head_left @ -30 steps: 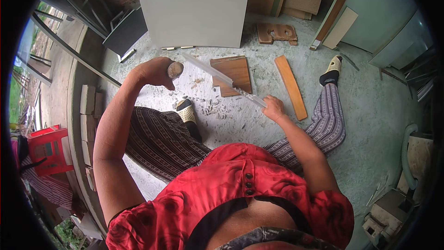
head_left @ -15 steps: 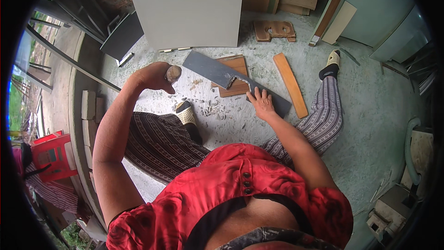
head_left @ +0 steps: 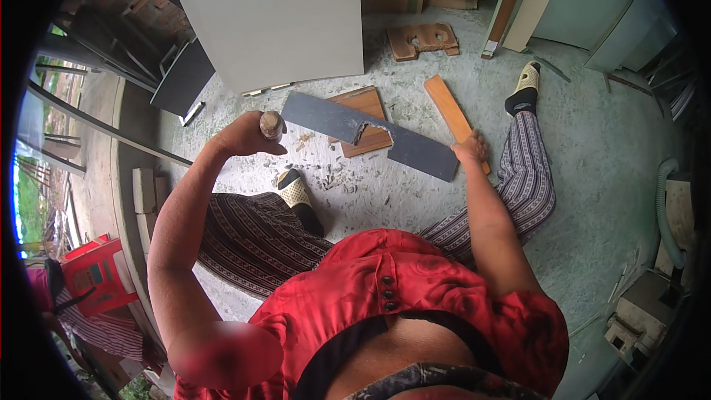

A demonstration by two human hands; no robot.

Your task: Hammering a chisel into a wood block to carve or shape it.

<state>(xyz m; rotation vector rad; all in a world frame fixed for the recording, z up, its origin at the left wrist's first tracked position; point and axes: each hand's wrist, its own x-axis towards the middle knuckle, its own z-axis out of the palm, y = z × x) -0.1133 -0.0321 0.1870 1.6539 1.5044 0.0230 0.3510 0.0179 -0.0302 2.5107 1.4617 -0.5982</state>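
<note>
My left hand is closed round a thing with a worn, rounded, wood-like end; the rest of it is hidden by the hand. My right hand grips the near part of a narrow orange-brown wooden board, fingers over its face. Beside that hand, the right end of a long dark grey board lies free. A ragged notch is broken into the grey board's edge near its middle. Partly beneath it rests a brown wood-grain board, which shows through the notch.
Chips and scraps litter the floor between my feet. Beyond stand a large pale panel and a brown board with ragged holes. My legs spread to either side. A red plastic chair is at the left, a grey machine at the right.
My right hand has left the grey board and moved right onto the orange-brown board. The left hand keeps its hold. The whole view has shifted slightly.
</note>
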